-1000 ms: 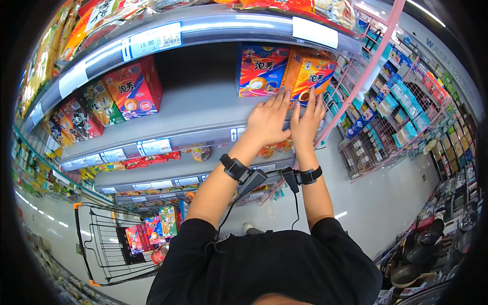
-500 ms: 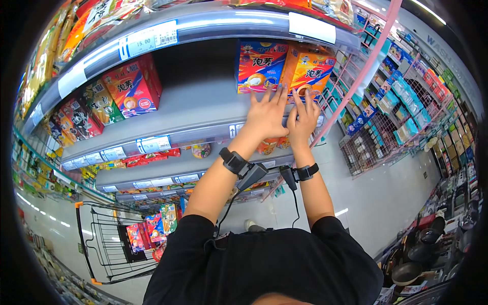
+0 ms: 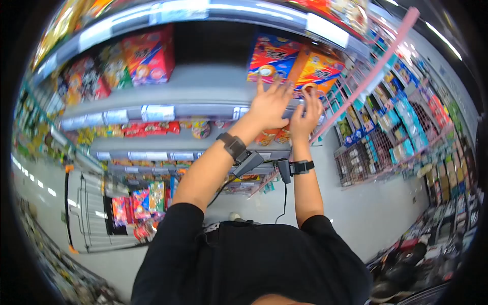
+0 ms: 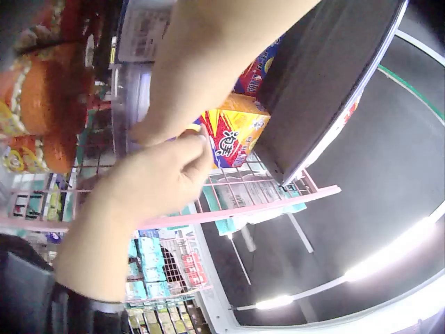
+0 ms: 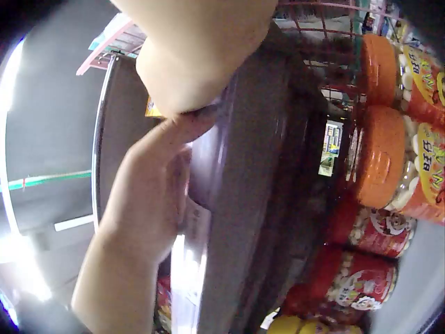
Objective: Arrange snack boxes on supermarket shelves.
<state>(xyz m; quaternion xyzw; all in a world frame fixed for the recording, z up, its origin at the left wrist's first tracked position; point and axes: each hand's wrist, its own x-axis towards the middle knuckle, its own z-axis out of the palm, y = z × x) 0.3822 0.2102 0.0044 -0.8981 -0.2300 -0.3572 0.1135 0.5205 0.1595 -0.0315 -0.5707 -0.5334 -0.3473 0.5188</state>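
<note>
A red-and-blue snack box [image 3: 273, 57] and an orange snack box [image 3: 321, 71] stand side by side at the right end of the shelf. My left hand [image 3: 269, 107] has its fingers spread, fingertips at the lower front of the red-and-blue box and the seam beside it. Just right of it, my right hand [image 3: 306, 118] reaches up with loose fingers, tips at the bottom of the orange box. Neither hand grips a box. In the left wrist view, the orange box [image 4: 236, 131] shows beyond my right hand [image 4: 160, 174], whose fingers are partly hidden.
More snack boxes [image 3: 149, 58] stand at the shelf's left. A pink rack post [image 3: 368, 71] rises right of my hands. Orange-lidded jars [image 5: 382, 156] sit on the shelf below. At lower left is a shopping cart [image 3: 84, 213] holding several boxes.
My left fingers have spread and shifted left toward the red-and-blue box. The right hand has drawn down slightly on the orange box. The head view has swung, blurring the shelf.
</note>
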